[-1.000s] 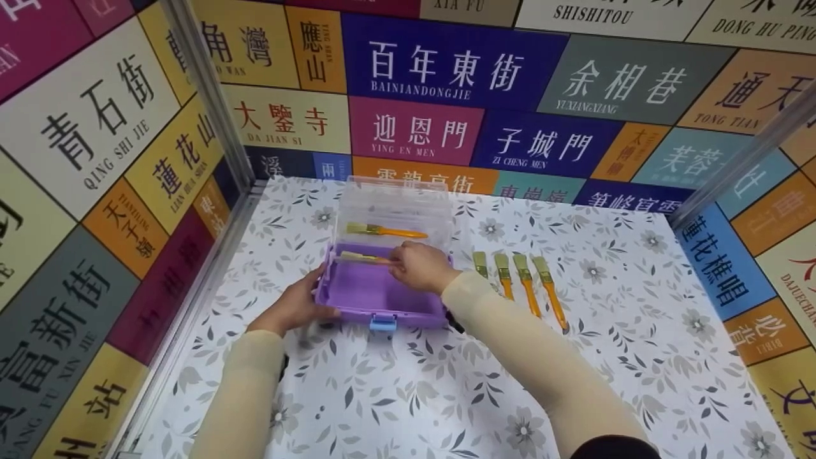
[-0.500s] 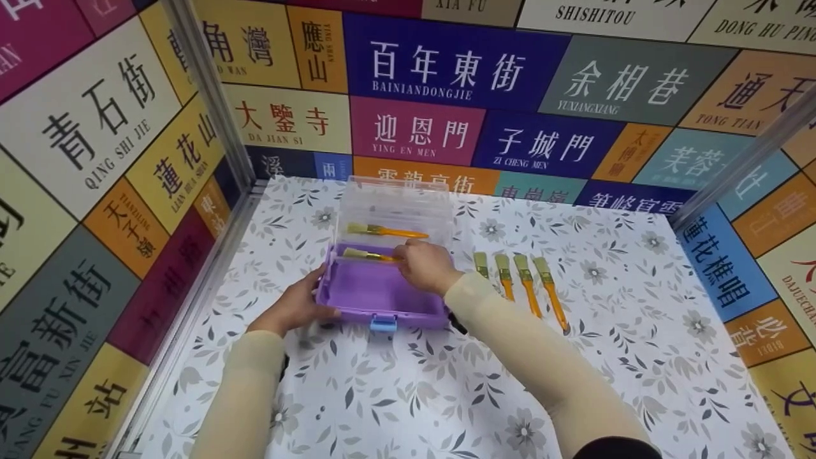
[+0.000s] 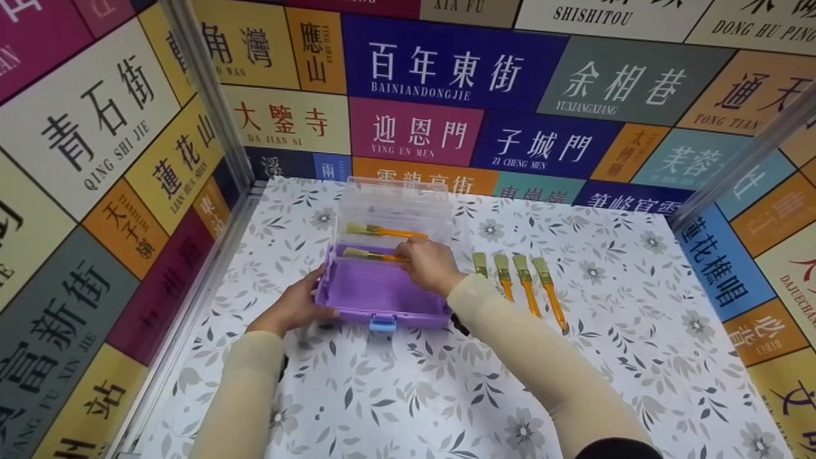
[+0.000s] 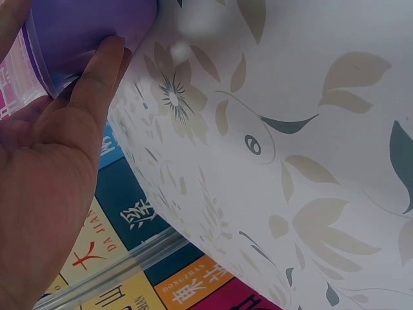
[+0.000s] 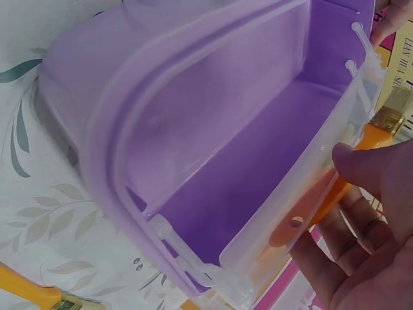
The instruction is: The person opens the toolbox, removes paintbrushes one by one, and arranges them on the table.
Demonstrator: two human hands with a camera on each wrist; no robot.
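A purple box [image 3: 357, 287] with a blue latch [image 3: 383, 323] lies with its clear lid [image 3: 395, 201] folded back. At its left side my left hand [image 3: 294, 305] grips the wall near the front corner; in the left wrist view a finger presses the purple side. My right hand [image 3: 428, 262] pinches the orange handle of a flat paintbrush [image 3: 358, 254] over the box's back edge, bristles to the left. In the right wrist view, part of the handle [image 5: 339, 187] shows through clear plastic by the hinge. Another paintbrush [image 3: 382, 230] lies in the lid.
Several matching paintbrushes [image 3: 526, 288] lie in a row right of the box, bristles pointing away. A white flowered cloth [image 3: 395, 389] covers the table. Sign-printed panels [image 3: 452, 64] with metal corner posts [image 3: 213, 95] stand around the back and sides.
My right hand has shifted slightly right with the paintbrush, whose bristles turned from edge-on to flatter. My left hand stays on the box.
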